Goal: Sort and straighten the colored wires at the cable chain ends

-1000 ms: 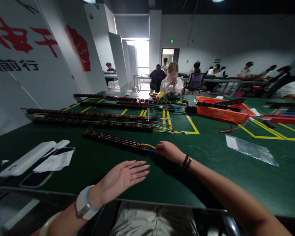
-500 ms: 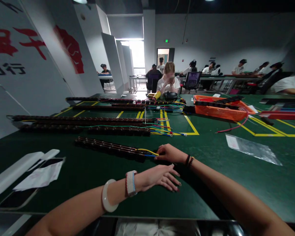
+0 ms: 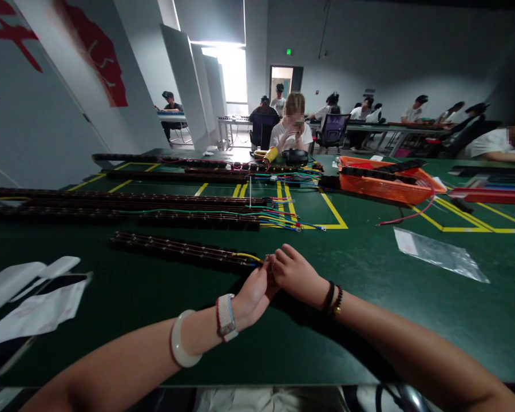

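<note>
A long dark cable chain (image 3: 180, 252) lies on the green table in front of me. From its right end come a yellow wire (image 3: 245, 256) and a blue wire (image 3: 254, 264). Both wires run in between my hands. My left hand (image 3: 254, 293) is closed, its fingertips pinched at the wires. Against it is my right hand (image 3: 299, 272), also closed around the wire ends. The fingers of both hands touch, and the wire tips are hidden behind them.
Longer cable chains (image 3: 124, 214) with coloured wires lie farther back. An orange basket (image 3: 381, 191) holds dark parts at the back right, and a clear plastic bag (image 3: 442, 257) lies nearer. Papers (image 3: 38, 309) are at left. A person (image 3: 292, 131) sits across the table.
My left hand has moved from hanging open with spread fingers up to the wires, and is closed beside my right. My right hand keeps its grip. The camera view has shifted slightly.
</note>
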### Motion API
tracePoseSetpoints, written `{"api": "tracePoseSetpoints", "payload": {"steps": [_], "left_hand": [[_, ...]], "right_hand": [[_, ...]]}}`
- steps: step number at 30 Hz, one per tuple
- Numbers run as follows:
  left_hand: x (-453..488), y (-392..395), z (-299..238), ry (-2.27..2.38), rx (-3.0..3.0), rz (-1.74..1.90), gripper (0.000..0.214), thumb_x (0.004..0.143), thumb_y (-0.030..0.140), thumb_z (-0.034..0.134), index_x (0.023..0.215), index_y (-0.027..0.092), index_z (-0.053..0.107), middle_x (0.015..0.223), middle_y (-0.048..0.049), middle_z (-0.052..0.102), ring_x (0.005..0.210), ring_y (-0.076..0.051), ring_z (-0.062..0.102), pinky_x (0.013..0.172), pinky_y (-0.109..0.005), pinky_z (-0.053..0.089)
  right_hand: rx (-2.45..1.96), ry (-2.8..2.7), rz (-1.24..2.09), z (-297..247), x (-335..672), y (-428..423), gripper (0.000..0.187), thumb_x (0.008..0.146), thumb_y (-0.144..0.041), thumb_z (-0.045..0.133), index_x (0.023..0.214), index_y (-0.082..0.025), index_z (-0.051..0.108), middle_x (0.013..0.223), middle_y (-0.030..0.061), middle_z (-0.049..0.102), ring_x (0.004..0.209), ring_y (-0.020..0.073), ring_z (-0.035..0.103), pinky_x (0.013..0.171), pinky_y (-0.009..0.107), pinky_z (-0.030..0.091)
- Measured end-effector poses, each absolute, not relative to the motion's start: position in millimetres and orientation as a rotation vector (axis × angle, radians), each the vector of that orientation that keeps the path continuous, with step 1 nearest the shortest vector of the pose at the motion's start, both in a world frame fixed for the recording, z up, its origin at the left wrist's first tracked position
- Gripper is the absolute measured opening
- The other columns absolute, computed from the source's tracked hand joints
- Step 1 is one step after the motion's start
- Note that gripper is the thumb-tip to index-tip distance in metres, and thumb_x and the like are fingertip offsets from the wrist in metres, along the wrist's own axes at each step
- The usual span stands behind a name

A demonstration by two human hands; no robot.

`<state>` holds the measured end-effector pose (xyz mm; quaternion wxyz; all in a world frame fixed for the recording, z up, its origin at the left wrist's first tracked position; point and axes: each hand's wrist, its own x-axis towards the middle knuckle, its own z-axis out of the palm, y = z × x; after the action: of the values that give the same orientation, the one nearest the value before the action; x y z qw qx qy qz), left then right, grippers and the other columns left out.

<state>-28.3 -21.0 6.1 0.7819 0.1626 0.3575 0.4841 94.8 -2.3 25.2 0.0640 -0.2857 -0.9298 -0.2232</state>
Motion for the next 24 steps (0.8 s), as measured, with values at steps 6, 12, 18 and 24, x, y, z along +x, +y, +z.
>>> {"api": "tracePoseSetpoints", "payload": {"steps": [6,12,18,24], "left_hand": [[-27.9,-17.7,2.8,0.723,0.306,1.053,0.022,0.092,0.018,0.044,0.075,0.016,0.058,0.077,-0.0012,0.065,0.070,-0.009,0.061,0.077,-0.024,0.050],[-30.7,-17.4,7.9,0.656,0.346,0.987,0.026,0.091,0.024,0.047,0.078,0.011,0.065,0.079,-0.0069,0.069,0.076,-0.015,0.065,0.083,-0.030,0.051],[-32.9,-16.8,8.0,0.656,0.362,0.990,0.026,0.089,0.030,0.051,0.079,0.012,0.067,0.079,-0.0054,0.070,0.073,-0.012,0.064,0.078,-0.026,0.049],[-31.4,-15.6,5.6,0.698,0.339,0.993,0.029,0.090,0.032,0.048,0.078,0.012,0.066,0.078,-0.0052,0.070,0.076,-0.012,0.064,0.082,-0.027,0.048]], "right_hand": [[-0.912,-2.901,-0.601,40.3,97.4,-5.1,0.022,0.088,-0.014,0.045,0.096,-0.013,0.065,0.089,0.0107,0.062,0.084,0.0218,0.050,0.082,0.037,0.038],[-1.131,-2.827,-0.374,89.8,119.3,0.1,0.024,0.091,-0.034,0.049,0.083,-0.016,0.063,0.087,0.0072,0.063,0.083,0.0185,0.055,0.078,0.032,0.035],[-1.264,-2.852,-0.376,85.9,113.9,-12.2,0.012,0.084,-0.027,0.058,0.083,-0.017,0.064,0.084,0.0068,0.066,0.079,0.0199,0.058,0.070,0.031,0.034],[-1.311,-2.906,-0.422,63.9,101.9,-12.6,0.015,0.083,-0.013,0.052,0.090,-0.015,0.065,0.089,0.0099,0.066,0.083,0.0210,0.059,0.070,0.031,0.035]]}}
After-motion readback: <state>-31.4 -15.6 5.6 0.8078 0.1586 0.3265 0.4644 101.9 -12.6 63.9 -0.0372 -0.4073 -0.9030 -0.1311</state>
